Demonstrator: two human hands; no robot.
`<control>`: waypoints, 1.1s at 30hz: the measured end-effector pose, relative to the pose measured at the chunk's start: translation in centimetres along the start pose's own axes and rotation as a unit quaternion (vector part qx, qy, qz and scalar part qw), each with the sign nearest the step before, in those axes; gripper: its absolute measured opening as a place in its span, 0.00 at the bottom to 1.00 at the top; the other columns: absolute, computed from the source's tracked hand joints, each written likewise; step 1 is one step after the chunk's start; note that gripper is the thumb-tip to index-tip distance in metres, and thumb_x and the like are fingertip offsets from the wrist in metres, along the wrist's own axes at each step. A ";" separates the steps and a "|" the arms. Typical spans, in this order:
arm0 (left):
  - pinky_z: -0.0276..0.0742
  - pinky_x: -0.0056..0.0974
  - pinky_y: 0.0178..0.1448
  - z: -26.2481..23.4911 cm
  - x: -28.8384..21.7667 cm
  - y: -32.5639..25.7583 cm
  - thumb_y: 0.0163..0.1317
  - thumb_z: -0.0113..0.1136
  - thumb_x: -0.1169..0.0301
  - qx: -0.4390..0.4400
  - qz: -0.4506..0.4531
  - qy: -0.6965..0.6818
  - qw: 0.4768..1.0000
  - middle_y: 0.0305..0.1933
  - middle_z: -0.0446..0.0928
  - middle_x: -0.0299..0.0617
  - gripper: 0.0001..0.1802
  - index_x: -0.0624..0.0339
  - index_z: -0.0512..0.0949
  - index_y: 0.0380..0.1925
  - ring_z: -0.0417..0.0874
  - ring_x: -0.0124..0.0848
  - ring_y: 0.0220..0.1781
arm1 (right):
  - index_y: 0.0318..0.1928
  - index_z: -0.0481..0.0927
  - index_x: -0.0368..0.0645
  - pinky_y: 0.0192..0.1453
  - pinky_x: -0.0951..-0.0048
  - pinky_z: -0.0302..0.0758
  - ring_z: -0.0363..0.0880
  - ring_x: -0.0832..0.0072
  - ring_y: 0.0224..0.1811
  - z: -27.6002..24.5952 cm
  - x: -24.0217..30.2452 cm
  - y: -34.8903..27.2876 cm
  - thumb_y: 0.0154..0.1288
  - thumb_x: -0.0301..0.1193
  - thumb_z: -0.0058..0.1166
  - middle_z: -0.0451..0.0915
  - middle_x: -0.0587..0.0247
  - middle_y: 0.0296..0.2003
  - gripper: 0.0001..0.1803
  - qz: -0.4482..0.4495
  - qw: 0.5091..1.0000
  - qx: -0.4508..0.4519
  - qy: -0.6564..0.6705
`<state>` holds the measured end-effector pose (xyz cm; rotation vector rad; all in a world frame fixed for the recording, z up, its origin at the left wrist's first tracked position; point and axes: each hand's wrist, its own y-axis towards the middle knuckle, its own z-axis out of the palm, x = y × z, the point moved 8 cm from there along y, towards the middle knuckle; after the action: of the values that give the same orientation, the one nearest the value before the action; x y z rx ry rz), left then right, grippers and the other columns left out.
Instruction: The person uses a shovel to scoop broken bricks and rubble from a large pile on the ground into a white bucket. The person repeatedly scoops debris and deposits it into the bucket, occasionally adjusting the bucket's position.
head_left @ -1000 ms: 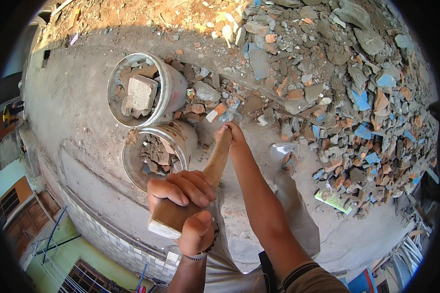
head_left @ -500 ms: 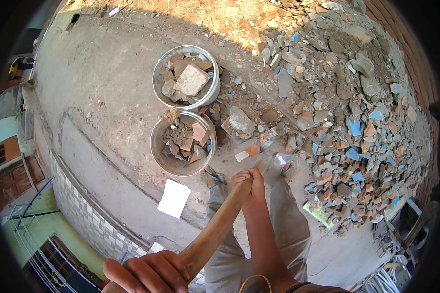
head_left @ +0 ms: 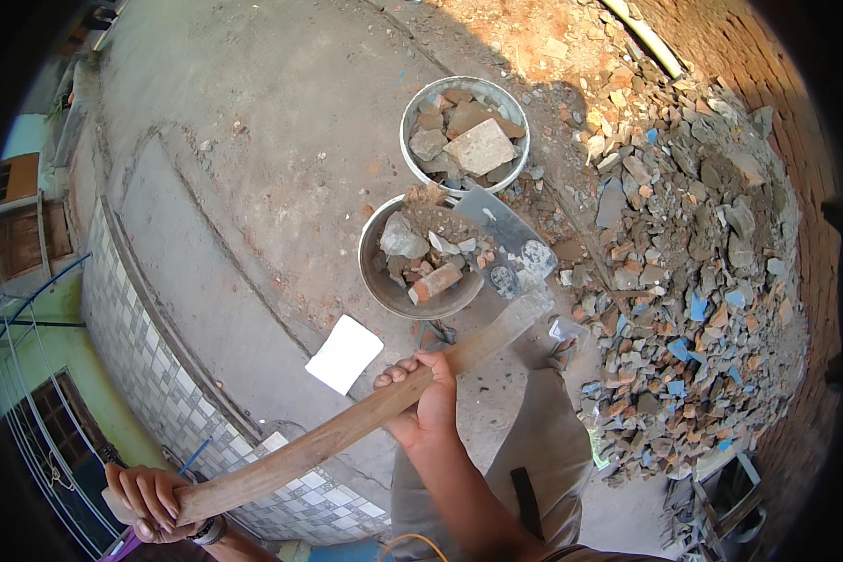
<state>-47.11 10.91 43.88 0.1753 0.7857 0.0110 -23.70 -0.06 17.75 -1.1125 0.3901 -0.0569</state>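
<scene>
My left hand (head_left: pixel 150 501) is wrapped round the butt end of a long wooden-handled hoe (head_left: pixel 300 452), a dark band on its wrist. Farther up the same handle, my right hand (head_left: pixel 426 403) grips it firmly. The hoe's flat grey blade (head_left: pixel 506 222) rests at the right rim of the nearer metal bucket (head_left: pixel 369 272), with pale bits on it. Inside that bucket lie grey chunks (head_left: pixel 404 238), a broken brick piece (head_left: pixel 436 282) and loose dirt, a little blurred. Just beyond stands a second bucket (head_left: pixel 409 140), heaped with rubble and a large pale block (head_left: pixel 480 147).
A broad rubble heap (head_left: pixel 693 309) of stone, brick and blue fragments fills the right, against a brick wall (head_left: pixel 796 140). A white sheet (head_left: pixel 345 354) lies on the concrete ground near the nearer bucket. A tiled edge (head_left: pixel 173 375) runs along the left.
The hoe's blade has come up to the nearer bucket's rim, and larger chunks now show in that bucket. My hands are farther apart on the handle. The view has shifted, with the buckets farther right.
</scene>
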 end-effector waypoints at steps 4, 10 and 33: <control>0.68 0.28 0.17 -1.1 5.4 1.1 0.52 0.56 0.85 -0.040 -0.058 -0.001 0.997 0.18 0.63 0.34 0.17 0.59 0.60 0.36 0.67 0.22 0.13 | 0.24 0.65 0.49 0.41 0.67 0.70 0.67 0.75 0.26 -1.7 4.5 -0.7 0.59 0.36 0.54 0.65 0.70 0.22 0.12 -0.068 0.997 0.007 0.042; 0.70 0.32 0.22 8.8 23.2 -0.5 0.52 0.57 0.82 0.055 -0.255 0.054 0.964 0.19 0.65 0.34 0.16 0.56 0.60 0.32 0.69 0.25 0.14 | 0.24 0.69 0.48 0.41 0.71 0.73 0.72 0.78 0.27 -8.9 16.1 2.1 0.61 0.31 0.51 0.69 0.73 0.22 0.09 -0.107 0.972 0.051 0.205; 0.72 0.41 0.31 26.7 77.3 -4.2 0.49 0.53 0.73 0.154 -0.399 0.157 0.890 0.19 0.67 0.40 0.06 0.59 0.69 0.17 0.69 0.33 0.18 | 0.33 0.70 0.42 0.54 0.47 0.78 0.79 0.58 0.40 -14.3 54.2 22.0 0.58 0.26 0.39 0.75 0.56 0.36 0.06 -0.144 0.916 0.012 0.375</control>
<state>26.15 8.47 7.41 0.1413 1.1358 -0.8917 18.75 -15.42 -22.16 -1.0862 0.9030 -0.7665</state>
